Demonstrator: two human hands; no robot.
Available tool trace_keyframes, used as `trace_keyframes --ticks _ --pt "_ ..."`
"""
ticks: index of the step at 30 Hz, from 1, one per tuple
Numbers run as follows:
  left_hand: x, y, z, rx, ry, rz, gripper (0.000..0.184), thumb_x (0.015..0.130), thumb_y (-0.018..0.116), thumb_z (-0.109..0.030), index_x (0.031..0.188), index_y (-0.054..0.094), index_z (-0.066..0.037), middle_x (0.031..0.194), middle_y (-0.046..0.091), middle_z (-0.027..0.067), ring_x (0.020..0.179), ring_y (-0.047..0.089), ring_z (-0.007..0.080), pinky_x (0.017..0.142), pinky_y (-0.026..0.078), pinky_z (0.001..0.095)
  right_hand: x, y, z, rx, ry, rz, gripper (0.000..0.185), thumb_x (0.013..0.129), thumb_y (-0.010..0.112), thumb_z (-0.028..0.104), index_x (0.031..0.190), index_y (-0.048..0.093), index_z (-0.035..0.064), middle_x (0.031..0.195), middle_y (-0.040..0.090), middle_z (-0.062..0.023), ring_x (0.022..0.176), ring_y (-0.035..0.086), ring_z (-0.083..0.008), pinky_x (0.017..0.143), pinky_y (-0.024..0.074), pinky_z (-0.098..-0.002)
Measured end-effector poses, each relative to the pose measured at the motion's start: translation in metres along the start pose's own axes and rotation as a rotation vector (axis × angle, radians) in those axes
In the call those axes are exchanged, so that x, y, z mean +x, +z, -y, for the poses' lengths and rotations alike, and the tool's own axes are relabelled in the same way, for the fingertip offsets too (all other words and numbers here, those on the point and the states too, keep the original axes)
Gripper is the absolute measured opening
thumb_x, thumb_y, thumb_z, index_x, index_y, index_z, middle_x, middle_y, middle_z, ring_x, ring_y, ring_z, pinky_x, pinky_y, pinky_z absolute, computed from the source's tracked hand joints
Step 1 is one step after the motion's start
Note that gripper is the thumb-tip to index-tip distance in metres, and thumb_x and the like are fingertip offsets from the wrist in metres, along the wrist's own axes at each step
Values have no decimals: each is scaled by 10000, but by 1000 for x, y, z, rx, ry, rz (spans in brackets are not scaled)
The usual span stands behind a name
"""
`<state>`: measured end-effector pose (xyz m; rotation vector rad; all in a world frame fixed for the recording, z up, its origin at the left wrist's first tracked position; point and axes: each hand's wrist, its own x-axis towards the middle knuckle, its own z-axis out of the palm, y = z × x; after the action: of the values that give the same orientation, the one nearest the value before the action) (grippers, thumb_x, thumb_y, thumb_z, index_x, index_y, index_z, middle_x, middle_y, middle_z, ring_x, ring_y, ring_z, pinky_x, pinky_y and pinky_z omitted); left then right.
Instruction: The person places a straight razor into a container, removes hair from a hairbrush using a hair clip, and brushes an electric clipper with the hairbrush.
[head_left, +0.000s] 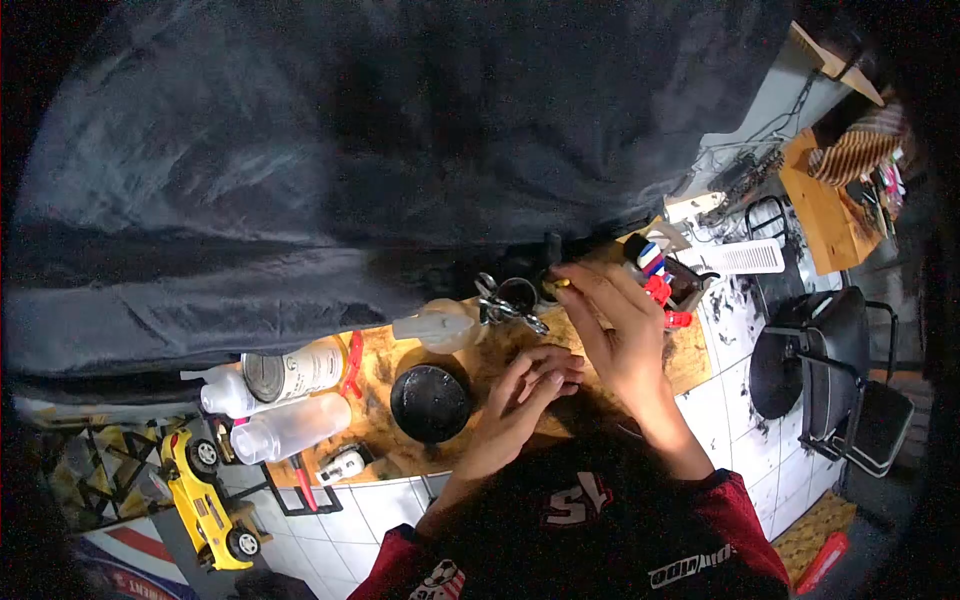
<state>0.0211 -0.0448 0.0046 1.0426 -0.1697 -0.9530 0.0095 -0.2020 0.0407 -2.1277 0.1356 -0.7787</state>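
Over the wooden tabletop (pixel 400 460), my right hand (pixel 615 320) pinches a small yellowish item (pixel 562 283) between thumb and forefinger. My left hand (pixel 525 395) is curled, its fingertips pressed together; anything inside them is hidden. Just left of that hand sits a round black bowl (pixel 430 402). Beyond the hands stands a dark cup (pixel 516 297) with metal scissors (pixel 498 303) at it. A translucent bottle (pixel 440 328) lies to the left of the cup.
At the left are a large can (pixel 295 370), a clear plastic bottle (pixel 292 427), a white clipper (pixel 342 466) and a yellow toy car (pixel 208 505). A white comb (pixel 745 257) and black chair (pixel 850 370) are at the right. Dark cloth (pixel 350 150) hangs ahead.
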Motion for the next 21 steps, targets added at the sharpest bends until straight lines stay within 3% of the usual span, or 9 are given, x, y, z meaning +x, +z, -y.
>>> trace_keyframes --ticks 4,8,10,14,16,21 --pt "-4 2 -4 35 40 20 268 972 460 -121 1206 438 7 1137 558 112 1050 549 168 935 445 306 -10 2 9 44 64 -36 442 752 697 -10 1175 569 3 1038 584 -161 821 610 -228 718 491 -310" --pt "-12 -7 -3 85 13 12 272 970 472 -131 1203 441 5 1134 557 113 1049 549 163 933 447 303 -42 -14 1 -42 133 49 327 750 721 68 1041 591 -5 960 587 -178 784 595 -301 681 486 -349" --pt "-20 -10 -1 67 39 -33 250 967 472 -110 1190 457 2 1132 558 108 1035 557 154 922 455 290 -61 -23 -3 -131 255 348 275 755 724 126 959 578 12 930 588 -178 791 593 -334 669 481 -381" --pt "-38 -15 9 116 88 -81 237 956 471 -51 1187 463 -1 1125 564 95 1011 573 145 892 468 260 -91 -29 4 -182 253 454 315 714 755 149 916 564 3 769 601 -144 756 584 -307 700 460 -359" --pt "-43 -23 26 119 139 -96 236 955 473 -48 1186 464 -1 1121 565 93 1011 573 142 888 468 255 -99 -32 7 -292 426 542 443 650 803 199 973 569 5 856 621 -167 815 594 -352 752 469 -404" --pt "-58 -20 36 133 160 -122 230 955 480 -59 1175 462 6 1106 557 81 1006 566 124 869 466 250 -122 -24 -9 -278 451 445 569 616 811 233 1095 567 44 1011 608 -213 897 604 -393 777 488 -445"
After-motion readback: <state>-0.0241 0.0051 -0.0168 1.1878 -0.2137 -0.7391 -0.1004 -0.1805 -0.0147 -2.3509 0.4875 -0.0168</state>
